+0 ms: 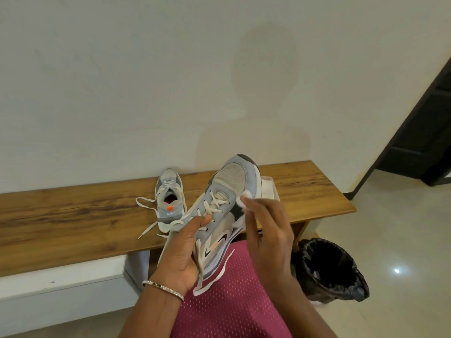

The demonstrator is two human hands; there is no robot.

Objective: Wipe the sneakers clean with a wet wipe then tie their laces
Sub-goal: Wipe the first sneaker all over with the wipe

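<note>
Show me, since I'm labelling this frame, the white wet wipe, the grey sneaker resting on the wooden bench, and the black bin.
white wet wipe (pixel 244 197): head view, crumpled upper end above the fingers.
grey sneaker on the wooden bench (pixel 170 206): head view, heel collar.
black bin (pixel 341 286): head view, liner's right side.

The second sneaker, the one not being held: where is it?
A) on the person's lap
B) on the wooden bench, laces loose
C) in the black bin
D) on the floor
B: the second sneaker stands on the wooden bench, its laces trailing untied across the wood.
</note>
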